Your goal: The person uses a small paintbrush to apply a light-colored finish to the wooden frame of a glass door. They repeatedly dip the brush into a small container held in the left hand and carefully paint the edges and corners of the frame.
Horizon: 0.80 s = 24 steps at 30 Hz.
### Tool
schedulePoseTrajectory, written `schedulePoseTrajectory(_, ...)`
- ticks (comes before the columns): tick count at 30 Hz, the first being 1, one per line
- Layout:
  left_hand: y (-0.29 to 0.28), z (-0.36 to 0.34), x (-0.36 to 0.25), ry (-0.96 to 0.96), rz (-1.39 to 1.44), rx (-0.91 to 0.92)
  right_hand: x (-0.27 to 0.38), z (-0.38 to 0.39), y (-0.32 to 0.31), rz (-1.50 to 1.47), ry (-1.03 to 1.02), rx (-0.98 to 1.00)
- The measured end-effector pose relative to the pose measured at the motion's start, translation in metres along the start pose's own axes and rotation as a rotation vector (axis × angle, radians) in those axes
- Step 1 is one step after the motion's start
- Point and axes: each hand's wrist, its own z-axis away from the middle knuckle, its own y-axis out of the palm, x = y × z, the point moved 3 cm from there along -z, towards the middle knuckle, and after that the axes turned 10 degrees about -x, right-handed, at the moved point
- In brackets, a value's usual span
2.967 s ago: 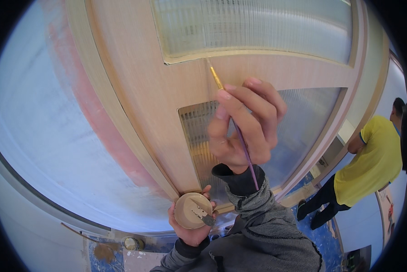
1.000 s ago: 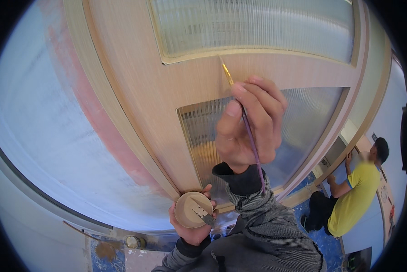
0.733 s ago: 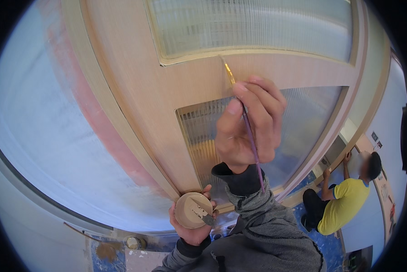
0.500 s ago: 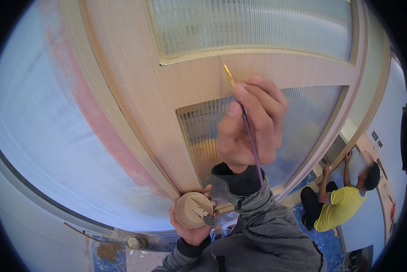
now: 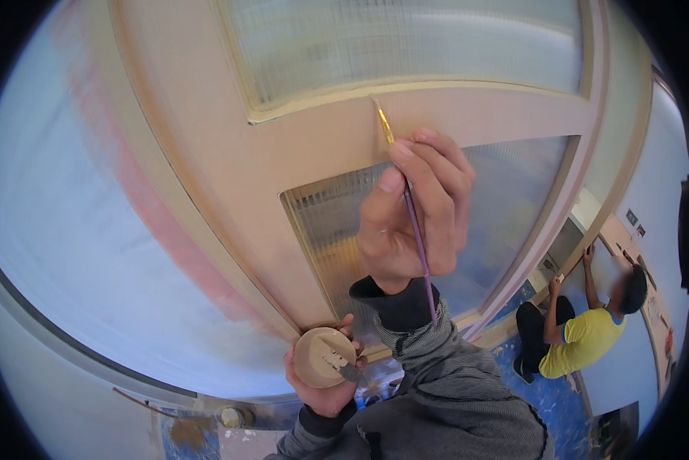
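My right hand (image 5: 417, 207) is closed in a pinch on a thin paintbrush (image 5: 416, 218) with a purple handle and gold ferrule. The bristle tip is at the lower trim of the upper ribbed-glass pane (image 5: 406, 50), set in a light wood door (image 5: 229, 176). Lower down, my left hand (image 5: 325, 400) cradles a round bowl (image 5: 307, 374) of beige paste or paint, its fingers around the rim. A putty knife (image 5: 347, 372) with pale smears lies across the bowl. Behind my right wrist is a second ribbed-glass pane (image 5: 505, 192).
A co-worker (image 5: 586, 341) in a yellow shirt crouches at the right, hands raised to a wood edge. On the left curves a pale wall (image 5: 76, 253) with a pinkish band. An open can (image 5: 233, 416) stands on the blue, stained floor (image 5: 505, 368) covering.
The view has shifted, so the door sits further left and lower. Against the pane's trim, my brush tip has moved a little to the right. Both hands keep their holds.
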Motion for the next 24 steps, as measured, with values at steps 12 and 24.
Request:
schedulePoseTrajectory(12,0.002,-0.001,0.008,-0.015,0.089,0.022,0.001,0.024,-0.042,-0.094,0.072,0.040)
schedulePoseTrajectory(24,-0.001,0.005,0.012,0.028,0.130,-0.040,-0.007,0.071,-0.102,-0.121,0.176,0.244)
